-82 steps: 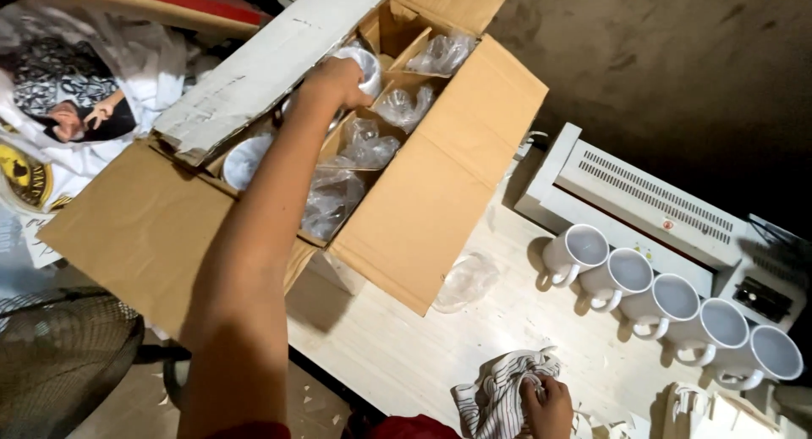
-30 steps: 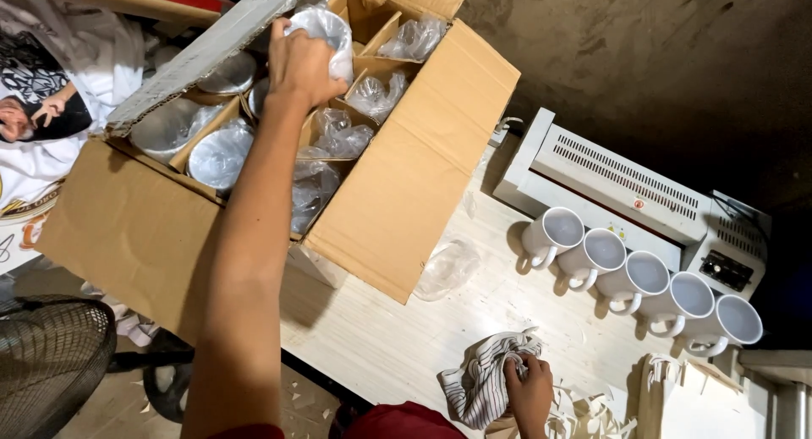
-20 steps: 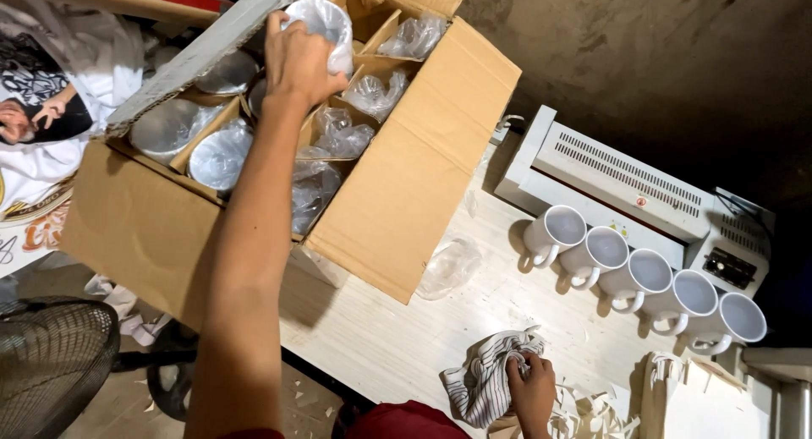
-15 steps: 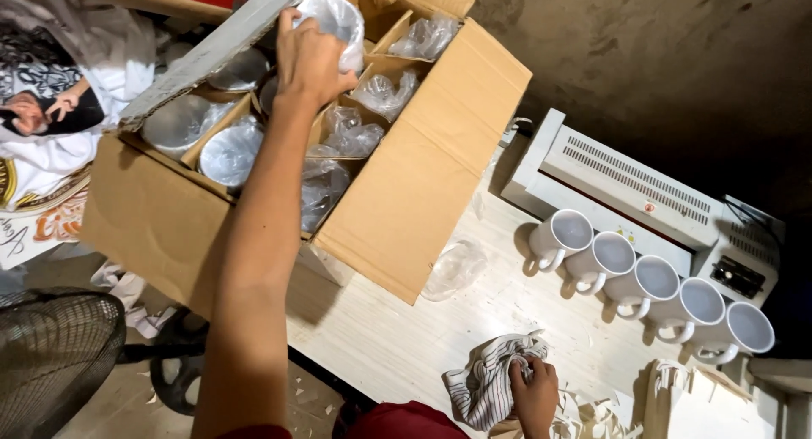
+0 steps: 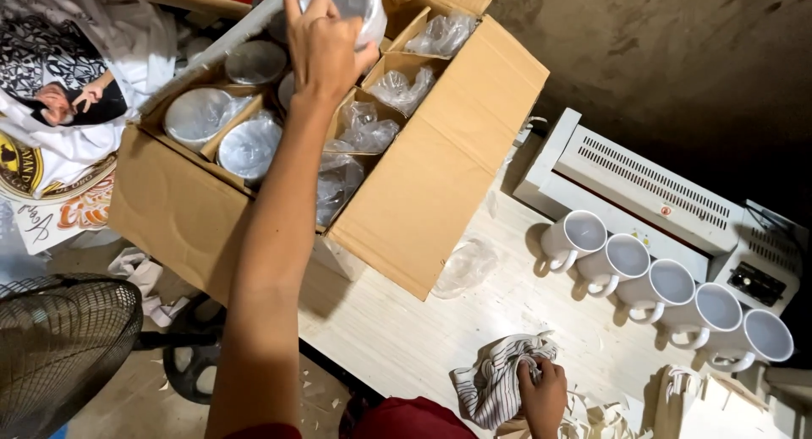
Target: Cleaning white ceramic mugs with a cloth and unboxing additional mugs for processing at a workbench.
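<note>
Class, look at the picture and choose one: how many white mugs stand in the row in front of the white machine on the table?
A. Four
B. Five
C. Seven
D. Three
B: five white mugs stand side by side, open ends up, in a slanting row along the front of the white machine.
</note>
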